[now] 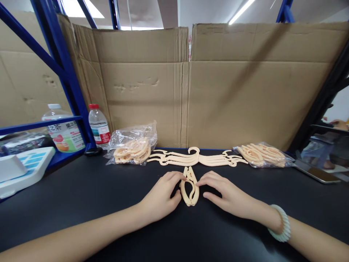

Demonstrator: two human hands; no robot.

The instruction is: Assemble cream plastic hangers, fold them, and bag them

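Note:
A cream plastic folding clothes hanger [196,189] lies folded on the black table, between my two hands. My left hand [165,191] has its fingers curled against the hanger's left side, the index fingertip resting on its upper part. From the other side, my right hand [226,191] touches the right edge with its fingertips, its thumb held apart and the hand open. Just beyond, several unfolded hangers [180,159] lie stacked, with a hook pointing up at the centre.
Clear plastic bags of folded hangers lie at left [133,151] and right [263,154]. Behind stands a cardboard wall [141,87]. A red-capped bottle [98,125] is by the blue frame [72,87]. A phone-like slab [316,173] lies far right, a white-and-blue object [29,167] far left.

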